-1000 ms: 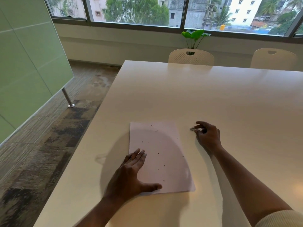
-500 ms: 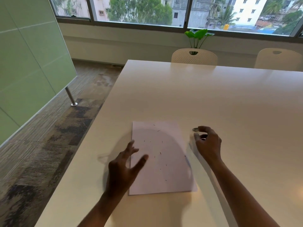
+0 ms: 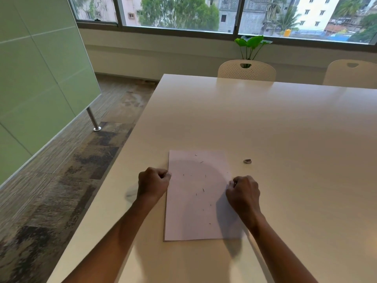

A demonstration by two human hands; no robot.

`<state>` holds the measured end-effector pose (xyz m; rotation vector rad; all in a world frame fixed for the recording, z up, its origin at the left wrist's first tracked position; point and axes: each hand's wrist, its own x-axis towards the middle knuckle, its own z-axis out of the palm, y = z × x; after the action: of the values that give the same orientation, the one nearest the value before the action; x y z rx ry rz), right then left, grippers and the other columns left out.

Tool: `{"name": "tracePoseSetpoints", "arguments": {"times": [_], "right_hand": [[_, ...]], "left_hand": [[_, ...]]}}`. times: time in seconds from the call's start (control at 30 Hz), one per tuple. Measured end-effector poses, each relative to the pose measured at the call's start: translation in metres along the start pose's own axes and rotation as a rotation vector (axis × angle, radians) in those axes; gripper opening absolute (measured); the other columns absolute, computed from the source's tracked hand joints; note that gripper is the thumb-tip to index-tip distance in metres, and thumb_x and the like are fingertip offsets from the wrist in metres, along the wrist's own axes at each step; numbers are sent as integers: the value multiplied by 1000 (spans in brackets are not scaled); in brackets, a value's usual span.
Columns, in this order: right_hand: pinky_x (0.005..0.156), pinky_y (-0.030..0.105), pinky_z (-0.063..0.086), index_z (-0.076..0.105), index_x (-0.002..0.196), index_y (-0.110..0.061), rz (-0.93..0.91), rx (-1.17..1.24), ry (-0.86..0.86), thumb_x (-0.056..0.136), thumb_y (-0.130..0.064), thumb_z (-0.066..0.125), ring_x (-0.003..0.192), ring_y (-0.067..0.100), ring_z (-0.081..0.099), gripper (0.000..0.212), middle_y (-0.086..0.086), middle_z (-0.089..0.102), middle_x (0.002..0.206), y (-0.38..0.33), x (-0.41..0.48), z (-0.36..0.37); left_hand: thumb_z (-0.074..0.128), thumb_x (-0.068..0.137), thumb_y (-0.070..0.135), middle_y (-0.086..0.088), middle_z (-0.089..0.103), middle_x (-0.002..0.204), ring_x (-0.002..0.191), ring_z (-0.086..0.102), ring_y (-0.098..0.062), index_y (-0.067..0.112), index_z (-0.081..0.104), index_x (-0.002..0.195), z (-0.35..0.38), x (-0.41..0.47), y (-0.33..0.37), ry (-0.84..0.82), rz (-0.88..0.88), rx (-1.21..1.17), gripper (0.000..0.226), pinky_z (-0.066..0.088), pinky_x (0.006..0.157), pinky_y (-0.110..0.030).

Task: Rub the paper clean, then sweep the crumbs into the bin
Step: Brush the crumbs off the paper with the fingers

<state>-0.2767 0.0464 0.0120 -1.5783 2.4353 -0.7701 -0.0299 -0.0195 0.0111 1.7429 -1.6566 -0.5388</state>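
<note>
Both fists pinch the paper (image 3: pixel 196 201) edges, left hand (image 3: pixel 153 184) & right hand (image 3: pixel 242 193): lift level w/ sides cupped so crumbs (image 3: pixel 203 189) stay on.

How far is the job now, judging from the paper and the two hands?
Rubbing looks done: the eraser lies alone on the table. In hand: the left hand and right hand pinch the side edges of the paper. Left: dark crumbs lie scattered on the sheet, and no bin is visible.
</note>
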Motion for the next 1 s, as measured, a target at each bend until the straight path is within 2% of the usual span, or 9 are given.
{"name": "tracePoseSetpoints", "arguments": {"times": [0.17,0.27,0.33,0.43,0.5,0.57,0.67,0.8,1.0], "right_hand": [[48,18,20,65,69,0,-20,-35,38,92,-6,56,59,18,41,25,10,46,76,-6,-5,1],[51,24,28,66,75,-2,-13,-38,18,92,-7,55,71,28,54,21,13,51,80,-1,-3,1],[62,28,42,68,92,-3,-46,-13,19,94,-14,57,85,33,59,16,16,58,91,-1,0,-2],[91,38,51,61,127,-3,-224,-19,15,96,-26,62,112,34,57,39,19,60,122,-7,11,-7],[109,40,42,47,144,-5,-370,-46,-75,99,-37,58,133,31,46,57,15,50,144,-12,25,-7],[122,40,22,27,156,-10,-475,-109,-209,102,-52,44,150,24,22,71,9,28,162,-15,40,-2],[124,35,0,2,160,-18,-542,-163,-369,95,-76,23,153,12,-6,90,-1,-2,167,-18,61,11],[122,33,-5,-8,159,-19,-521,-260,-432,87,-85,9,151,10,-10,99,-2,-11,166,-19,88,27],[122,34,-10,-4,159,-19,-600,-293,-480,86,-85,1,152,10,-9,98,-2,-9,166,-24,89,40]], "left_hand": [[76,87,22,-12,77,82,71,74,-32,6,81,90,5,1,-3,-2,-11,-71,17,62,71,-44],[76,88,23,-9,77,78,69,74,-29,6,80,92,6,3,-8,-6,13,-101,18,63,71,-43],[77,88,25,-11,77,80,72,74,-30,3,79,93,8,4,-10,56,99,-46,23,62,75,-39],[72,91,29,-13,76,105,90,71,-33,5,75,114,13,9,-15,113,268,114,33,59,79,-38],[63,95,32,-8,71,124,100,65,-33,11,69,127,18,12,-19,108,381,208,39,56,81,-40],[55,95,36,-1,63,138,111,58,-31,19,65,134,24,15,-24,85,444,312,44,51,83,-42],[46,96,41,7,58,144,125,52,-29,27,62,138,29,17,-29,12,417,398,47,41,88,-43],[40,97,43,12,60,141,129,49,-25,28,61,138,31,19,-30,-41,381,433,49,36,92,-42],[40,98,45,14,59,141,130,47,-21,30,61,137,29,19,-30,-65,369,455,47,36,94,-44]]}}
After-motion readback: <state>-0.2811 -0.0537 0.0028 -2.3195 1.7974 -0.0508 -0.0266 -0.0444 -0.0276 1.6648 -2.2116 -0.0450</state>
